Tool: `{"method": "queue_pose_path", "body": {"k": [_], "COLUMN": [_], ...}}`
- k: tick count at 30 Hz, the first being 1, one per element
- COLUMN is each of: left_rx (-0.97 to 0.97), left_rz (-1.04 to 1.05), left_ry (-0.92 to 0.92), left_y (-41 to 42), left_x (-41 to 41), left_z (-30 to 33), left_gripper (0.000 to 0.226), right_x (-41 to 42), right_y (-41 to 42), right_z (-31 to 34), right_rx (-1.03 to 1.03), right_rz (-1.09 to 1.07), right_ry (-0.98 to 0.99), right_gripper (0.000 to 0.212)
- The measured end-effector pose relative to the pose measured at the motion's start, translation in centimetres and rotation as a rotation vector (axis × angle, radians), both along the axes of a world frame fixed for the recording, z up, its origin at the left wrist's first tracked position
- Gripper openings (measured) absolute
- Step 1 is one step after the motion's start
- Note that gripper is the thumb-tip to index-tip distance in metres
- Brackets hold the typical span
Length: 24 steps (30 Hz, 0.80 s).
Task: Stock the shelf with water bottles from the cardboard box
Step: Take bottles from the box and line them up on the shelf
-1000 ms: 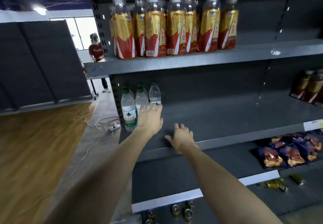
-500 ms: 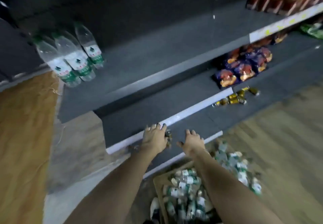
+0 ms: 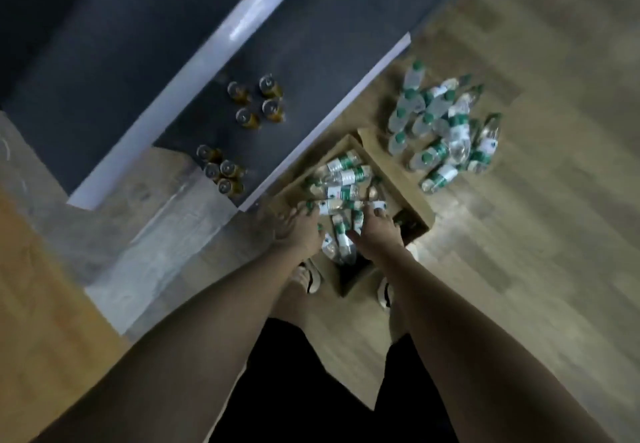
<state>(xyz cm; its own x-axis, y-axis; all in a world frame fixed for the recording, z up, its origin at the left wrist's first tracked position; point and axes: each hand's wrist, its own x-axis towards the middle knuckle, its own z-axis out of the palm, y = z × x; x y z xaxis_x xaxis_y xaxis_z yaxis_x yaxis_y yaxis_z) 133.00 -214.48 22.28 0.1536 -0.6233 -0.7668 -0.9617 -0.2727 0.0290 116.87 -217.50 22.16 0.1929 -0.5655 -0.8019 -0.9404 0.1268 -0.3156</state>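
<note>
I am looking straight down at an open cardboard box [image 3: 394, 174] on the floor by my feet, filled with several clear water bottles [image 3: 343, 176] with green caps and green-white labels lying on their sides. My left hand [image 3: 299, 231] reaches into the box's near left part, fingers spread and touching the bottles. My right hand [image 3: 377, 231] is beside it, its fingers laid over a bottle and its thumb held apart. Blur hides whether that hand has closed on anything. The dark grey bottom shelf [image 3: 304, 62] lies just beyond the box.
A loose pile of water bottles [image 3: 446, 124] lies on the wooden floor right of the box. Two groups of golden cans [image 3: 256, 100] [image 3: 221, 169] stand on the bottom shelf. My shoes [image 3: 310, 276] flank the box's near corner.
My view has swung down from the middle shelf with its three standing water bottles to the floor. Both hands have dropped from that shelf into the box.
</note>
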Motion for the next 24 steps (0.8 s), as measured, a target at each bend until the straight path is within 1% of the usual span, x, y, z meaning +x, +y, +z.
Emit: {"method": "queue_pose_path", "body": {"k": [3,5,8,11,14,16,19,24], "left_rx": [0.053,0.066,0.079,0.103,0.115,0.119,0.125,0.124], "left_rz": [-0.023,-0.108,-0.271,-0.305,-0.340,-0.372,-0.398,-0.463], "left_ry": [0.029,0.024,0.007,0.013,0.030,0.048,0.058,0.067], "left_y": [1.6,2.9,4.5,5.5,6.3,6.6,6.3,5.2], "left_x": [0.9,1.8,2.8,3.7,4.8,5.4,6.4,8.3], "left_z": [-6.3,-10.2,-15.5,-20.2,-24.1,-26.3,-29.2,-34.5], "left_gripper": [0.055,0.059,0.060,0.057,0.049,0.047,0.049,0.052], "right_x": [0.5,0.7,1.1,2.1,3.6,4.3,5.8,9.2], "right_y": [2.2,4.1,6.8,9.0,10.8,11.5,12.0,12.7], "right_z": [-6.4,-10.5,-15.8,-20.9,-25.3,-27.6,-30.7,-36.8], "right_rx": [0.052,0.085,0.126,0.182,0.220,0.214,0.212,0.212], "right_rz": [-0.029,-0.063,-0.069,-0.086,-0.138,-0.159,-0.183,-0.179], "right_ry": [0.028,0.048,0.075,0.069,0.065,0.068,0.072,0.042], "right_gripper": [0.066,0.061,0.063,0.064,0.066,0.061,0.055,0.055]}}
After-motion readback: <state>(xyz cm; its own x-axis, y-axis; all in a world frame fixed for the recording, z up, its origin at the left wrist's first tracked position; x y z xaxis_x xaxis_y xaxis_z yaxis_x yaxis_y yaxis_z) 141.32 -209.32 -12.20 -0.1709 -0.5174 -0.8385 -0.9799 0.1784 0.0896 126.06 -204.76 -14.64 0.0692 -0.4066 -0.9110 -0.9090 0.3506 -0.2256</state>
